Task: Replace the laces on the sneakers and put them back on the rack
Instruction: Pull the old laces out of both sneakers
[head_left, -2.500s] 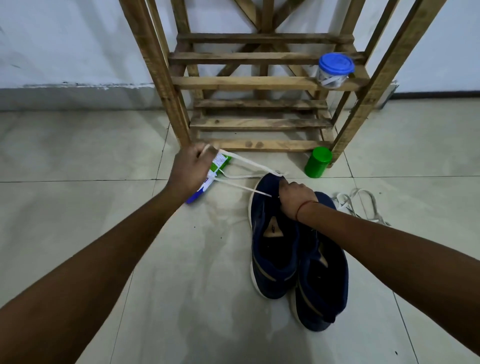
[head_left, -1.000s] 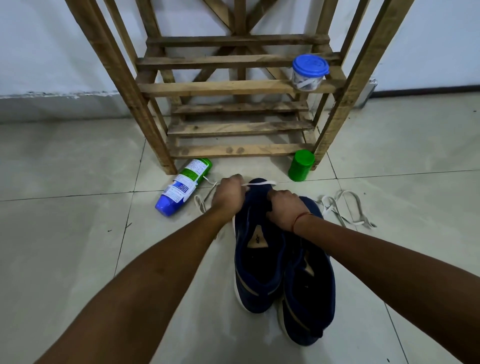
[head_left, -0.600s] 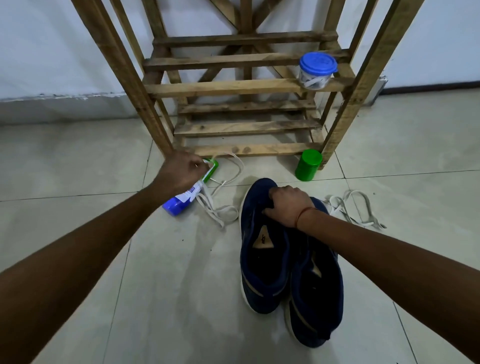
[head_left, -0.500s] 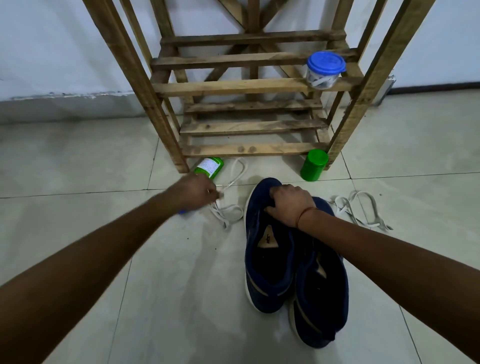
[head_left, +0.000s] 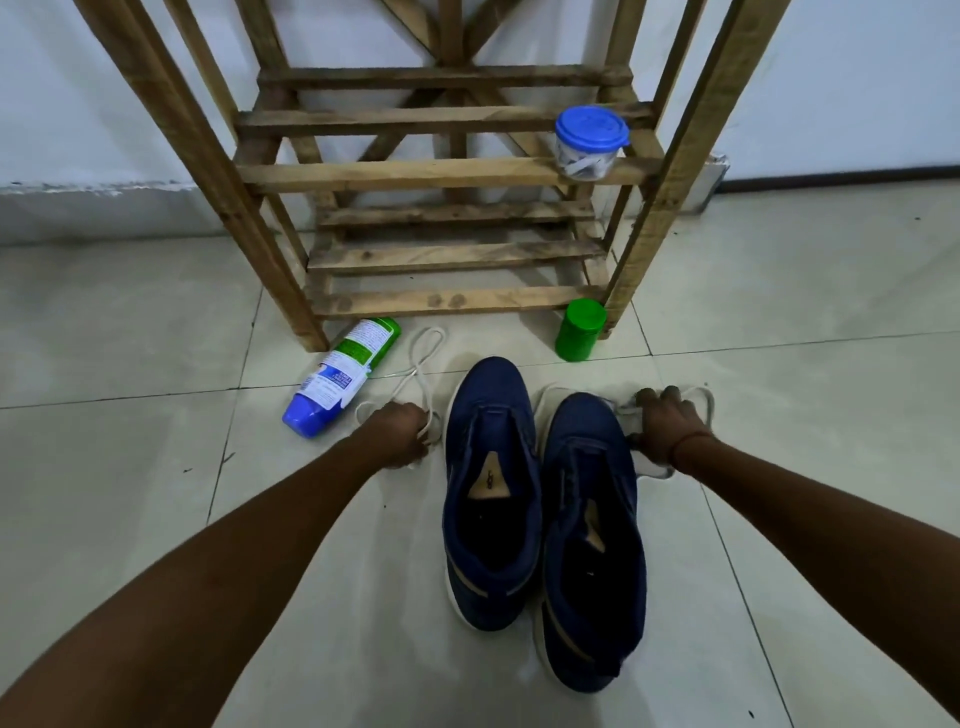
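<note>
Two navy sneakers stand side by side on the tiled floor, toes toward the rack: the left one (head_left: 491, 499) and the right one (head_left: 592, 545), both without laces. My left hand (head_left: 397, 434) rests on the floor left of them, closed on a white lace (head_left: 423, 358) that loops toward the rack. My right hand (head_left: 662, 428) is to the right of the sneakers, fingers closed on a second bunch of white laces (head_left: 698, 402). The wooden rack (head_left: 452, 174) stands against the wall just beyond.
A green and white bottle with a blue cap (head_left: 343, 376) lies on the floor by the rack's left leg. A green jar (head_left: 579, 330) stands by the right leg. A blue-lidded clear tub (head_left: 589, 143) sits on a rack shelf.
My right hand left the left sneaker's toe and went to the laces on the right. My left hand pulled the lace free of the sneaker and came down beside it.
</note>
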